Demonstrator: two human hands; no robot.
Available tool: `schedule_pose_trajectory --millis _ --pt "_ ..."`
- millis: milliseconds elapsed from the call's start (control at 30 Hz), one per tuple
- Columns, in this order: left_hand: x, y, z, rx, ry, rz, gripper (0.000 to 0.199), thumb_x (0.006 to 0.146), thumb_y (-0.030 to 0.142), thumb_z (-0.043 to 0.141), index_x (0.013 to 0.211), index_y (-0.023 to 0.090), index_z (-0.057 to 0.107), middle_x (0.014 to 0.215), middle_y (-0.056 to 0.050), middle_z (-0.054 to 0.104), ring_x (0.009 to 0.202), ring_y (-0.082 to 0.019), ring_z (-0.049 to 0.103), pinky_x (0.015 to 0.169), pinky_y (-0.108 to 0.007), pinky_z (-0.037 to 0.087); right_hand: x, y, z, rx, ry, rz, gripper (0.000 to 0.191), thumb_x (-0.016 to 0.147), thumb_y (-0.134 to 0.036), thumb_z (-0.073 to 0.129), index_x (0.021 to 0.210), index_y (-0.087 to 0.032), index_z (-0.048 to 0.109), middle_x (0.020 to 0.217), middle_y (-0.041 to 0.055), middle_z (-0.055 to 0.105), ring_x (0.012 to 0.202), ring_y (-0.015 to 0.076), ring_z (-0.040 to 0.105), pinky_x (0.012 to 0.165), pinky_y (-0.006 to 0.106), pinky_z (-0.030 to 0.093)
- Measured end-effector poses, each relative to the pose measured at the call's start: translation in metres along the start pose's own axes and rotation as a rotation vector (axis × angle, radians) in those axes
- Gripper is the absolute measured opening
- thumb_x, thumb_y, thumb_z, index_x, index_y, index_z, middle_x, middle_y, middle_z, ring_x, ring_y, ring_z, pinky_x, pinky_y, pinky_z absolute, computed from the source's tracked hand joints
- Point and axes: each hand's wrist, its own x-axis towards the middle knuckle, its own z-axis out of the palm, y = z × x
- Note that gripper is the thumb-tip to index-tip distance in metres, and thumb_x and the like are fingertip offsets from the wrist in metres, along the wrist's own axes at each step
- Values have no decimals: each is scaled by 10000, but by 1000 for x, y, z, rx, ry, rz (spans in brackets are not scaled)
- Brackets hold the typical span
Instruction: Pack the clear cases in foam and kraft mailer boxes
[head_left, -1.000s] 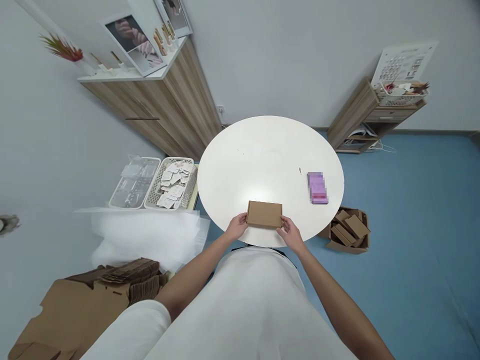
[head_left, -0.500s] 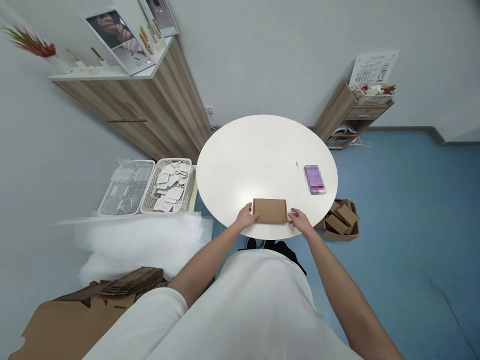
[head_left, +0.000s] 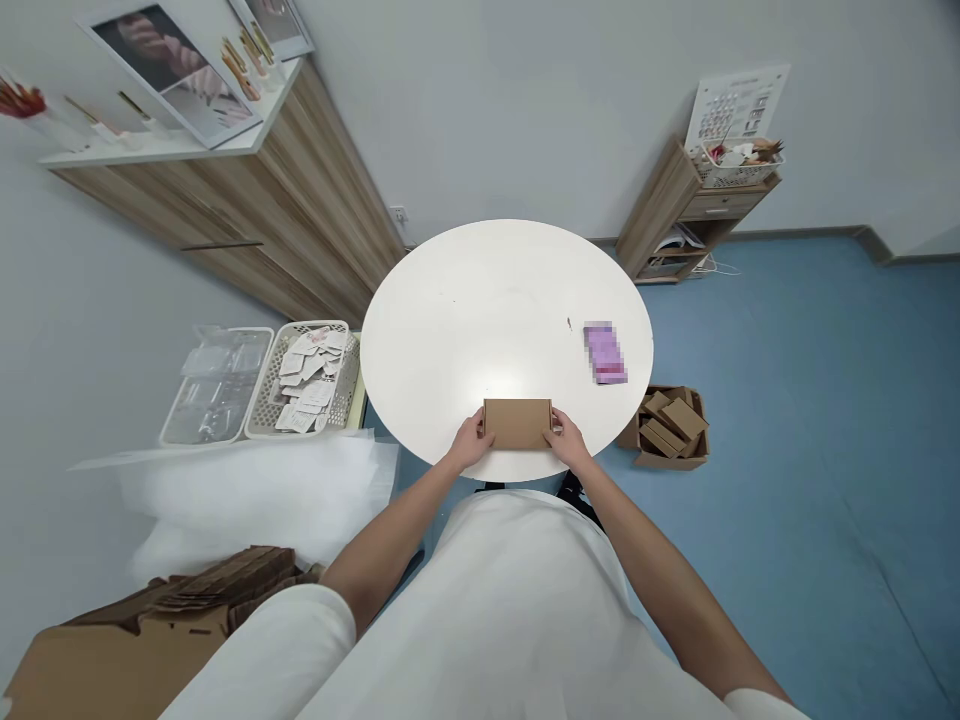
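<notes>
A closed brown cardboard box (head_left: 517,424) is at the near edge of the white oval table (head_left: 480,300). My left hand (head_left: 472,440) grips its left end, thumb on the top face and fingers around the side. On the opposite end, my right hand (head_left: 568,440) has its thumb on the top and its fingers along the side. A purple, pixel-blurred item (head_left: 604,353) lies to the right on the table, with a small dark object (head_left: 569,324) beside it.
A carton of small cardboard boxes (head_left: 673,428) stands on the floor at right. Left are a basket of white cards (head_left: 307,378), a bin of clear plastic packs (head_left: 217,385), white wrapping sheets (head_left: 247,490) and a large carton (head_left: 127,650). Wooden cabinets (head_left: 315,180) line the wall.
My right hand has moved in from beside the box and closed on its right end. My left hand keeps its hold. The whole view has shifted slightly.
</notes>
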Motion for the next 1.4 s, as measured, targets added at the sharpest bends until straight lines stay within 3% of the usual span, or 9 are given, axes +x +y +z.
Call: schedule_pose_trajectory --millis 200,400,567,733,867,967,1100,1233,1400 --pt "6 57 65 79 9 17 628 745 409 529 1308 260 296 1067 -82 449 824 -161 519 726 -325 466 -16 28 -84 28 141 -45 555 694 -393 535 1217 -229 449 984 50 563 663 127 534 657 290 451" --pt "50 131 170 211 -279 104 662 739 460 526 1310 212 300 1029 -94 488 791 -169 538 730 -341 468 -42 83 -196 -18 367 73 487 757 -464 436 1155 -196 513 895 53 573 723 160 534 676 298 431" --pt "99 174 267 280 -515 119 561 705 439 576 1180 163 463 988 -104 582 872 -218 554 773 -353 457 -53 132 -272 -59 453 224 452 801 -454 360 1151 -214 514 903 55 593 842 189 542 740 313 413" --pt "140 215 344 290 -598 96 547 703 414 589 1168 148 477 1107 -116 573 961 -233 557 836 -330 438 -51 154 -335 29 593 268 476 789 -481 379 1138 -190 519 1006 90 599 929 210 547 799 338 411" --pt "161 237 377 159 -603 185 646 692 269 611 1270 149 349 1278 -122 455 1131 -223 468 938 -326 373 -49 154 -363 196 761 188 579 759 -502 441 1250 -198 398 1231 102 498 1086 213 494 876 331 395" --pt "163 237 380 179 -618 203 623 671 219 620 1244 146 385 1302 -126 433 1195 -233 406 985 -332 325 -52 160 -360 200 792 268 622 738 -518 463 1265 -198 379 1311 102 425 1187 239 409 945 358 348" --pt "150 218 356 267 -642 122 534 678 245 614 1182 155 459 1239 -124 498 1146 -261 459 953 -374 361 -58 178 -336 222 674 406 638 724 -504 472 1271 -190 373 1321 125 408 1147 265 458 930 385 369" --pt "129 196 307 213 -571 65 476 709 278 587 1154 143 484 1153 -130 551 998 -227 564 862 -350 436 -48 176 -306 238 560 323 627 689 -461 524 1240 -188 404 1261 139 465 984 240 574 856 375 427" --pt "101 177 226 81 -338 15 433 729 326 566 1129 171 504 1104 -107 568 894 -189 589 760 -319 480 -18 122 -268 242 399 55 532 687 -417 534 1165 -192 477 1133 119 559 808 186 610 747 356 470"
